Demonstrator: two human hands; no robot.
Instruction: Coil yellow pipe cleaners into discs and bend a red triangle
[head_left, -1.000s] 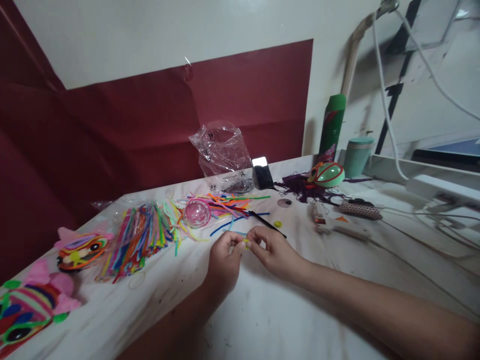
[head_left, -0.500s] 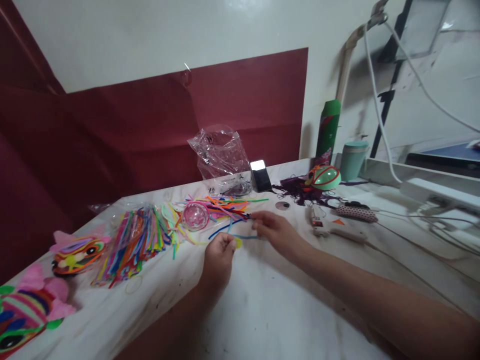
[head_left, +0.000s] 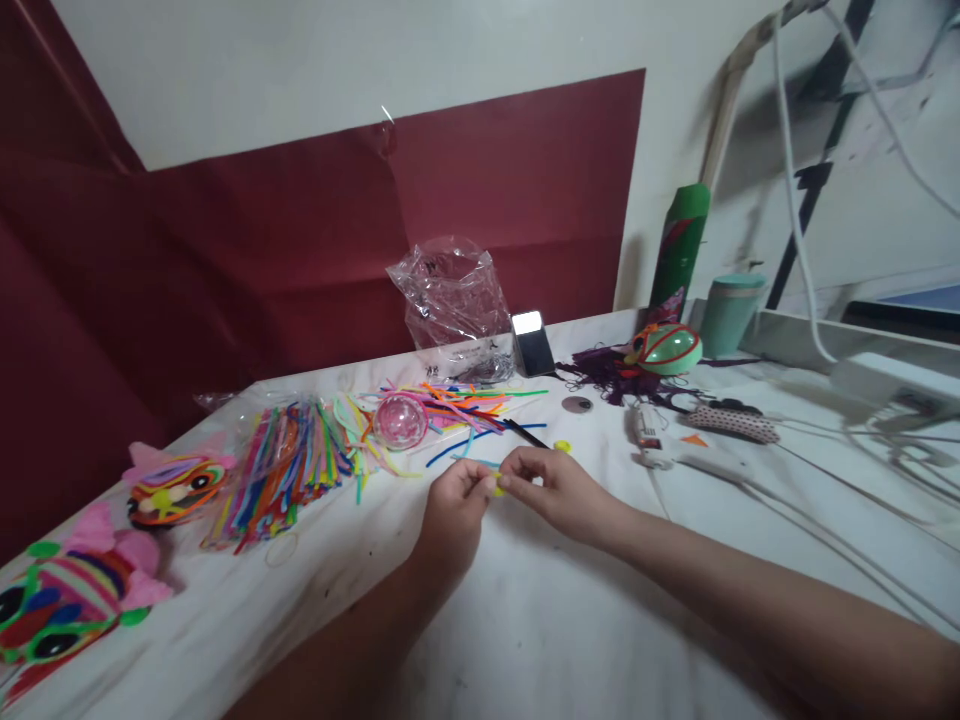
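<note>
My left hand (head_left: 454, 510) and my right hand (head_left: 553, 487) meet at the middle of the white table (head_left: 570, 620), fingertips pinched together on a small yellow piece (head_left: 497, 486). Just beyond the fingers lie a blue strip (head_left: 480, 444) and a black strip (head_left: 525, 432). A loose heap of coloured strips (head_left: 461, 405) and a pink glittery ball (head_left: 400, 421) lie behind them. A small yellow disc (head_left: 562, 447) rests right of the black strip.
A bundle of coloured strips in clear wrap (head_left: 289, 470) lies at the left, with two colourful fish figures (head_left: 174, 486) (head_left: 64, 595) beyond it. At the back stand a clear plastic bag (head_left: 454, 295), a phone (head_left: 532, 343), a green can (head_left: 677, 250) and a teal cup (head_left: 727, 315). A glue gun (head_left: 651, 440) and cables lie right.
Half a second ago my right hand was reaching out to the strips beyond; it has come back and joined my left hand on the yellow piece.
</note>
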